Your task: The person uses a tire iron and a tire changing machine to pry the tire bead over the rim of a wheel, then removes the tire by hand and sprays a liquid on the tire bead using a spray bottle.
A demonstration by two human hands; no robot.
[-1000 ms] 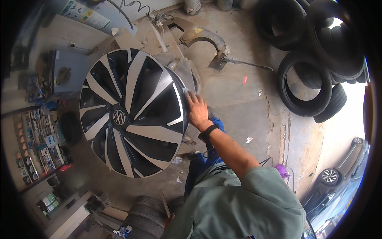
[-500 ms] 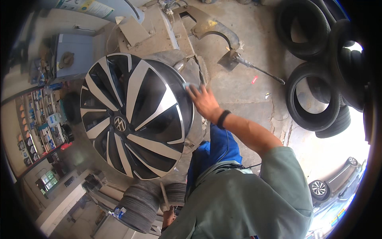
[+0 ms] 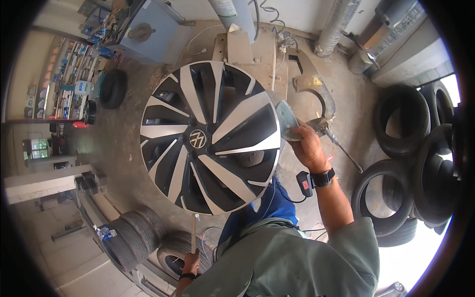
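Observation:
A large black and silver alloy wheel rim (image 3: pixel 232 148) without a tyre faces me, its round centre cap (image 3: pixel 198 139) in the middle. Beside the rim's right edge, my right hand (image 3: pixel 310 148) is closed on a flat grey-green piece (image 3: pixel 287 119); I cannot make out its kind, nor whether it touches the rim. On that wrist is a black strap with a small box (image 3: pixel 305 184) beside it. Lower down, my left hand (image 3: pixel 190 262) grips a long narrow bar (image 3: pixel 194 232), held upright below the rim; much of that hand is small and shaded.
Behind the rim stands a machine with a curved arm (image 3: pixel 321 99) and a thin rod (image 3: pixel 346 153). Loose tyres (image 3: pixel 403 121) are piled at the right. More tyres (image 3: pixel 133 237) lie at lower left. A grey-blue cabinet (image 3: pixel 153 34) and crowded shelves (image 3: pixel 74 74) stand at upper left.
The view has turned, so the rim appears farther right and more face-on. My right hand has come away from the rim's side, and the flat piece shows more fully.

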